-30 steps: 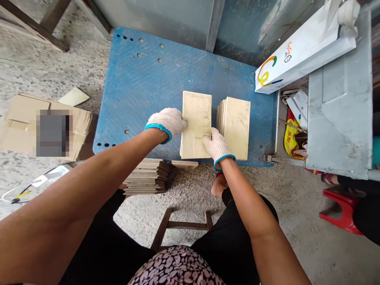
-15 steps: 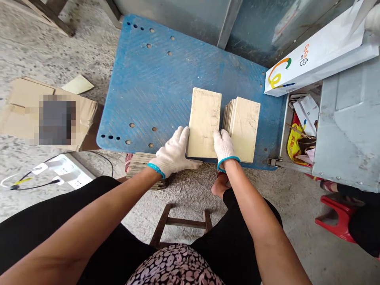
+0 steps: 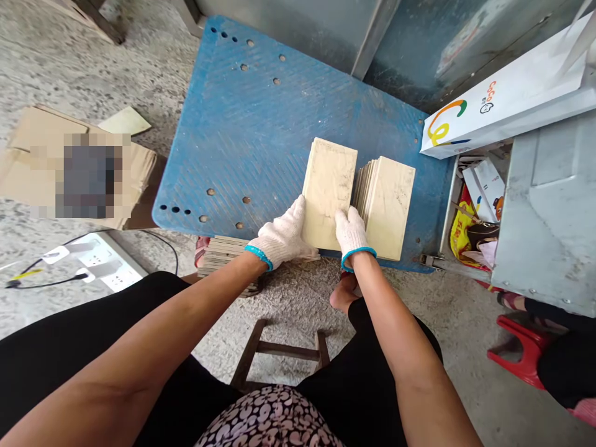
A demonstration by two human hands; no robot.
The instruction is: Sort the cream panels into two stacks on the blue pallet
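A stack of cream tiles (image 3: 328, 186) lies on the blue platform (image 3: 251, 136) near its front edge. My left hand (image 3: 282, 239), in a white glove, grips the stack's near left corner. My right hand (image 3: 352, 233), also gloved, grips its near right corner. Just to the right stands a second stack of cream tiles (image 3: 388, 205), fanned at its left side and touching the first one. A pile of darker tiles (image 3: 223, 254) sits on the floor below the platform's edge, partly hidden by my left wrist.
A flattened cardboard box (image 3: 69, 174) and a power strip (image 3: 100, 267) lie on the floor at left. A white paper bag (image 3: 507, 102) leans on a grey metal cabinet (image 3: 549, 211) at right. A red stool (image 3: 516, 354) and a wooden stool (image 3: 279, 354) stand close by.
My left hand slid from the stack's left side down to its near left corner. The stack's near end has risen slightly off the platform. The view shifted a little left.
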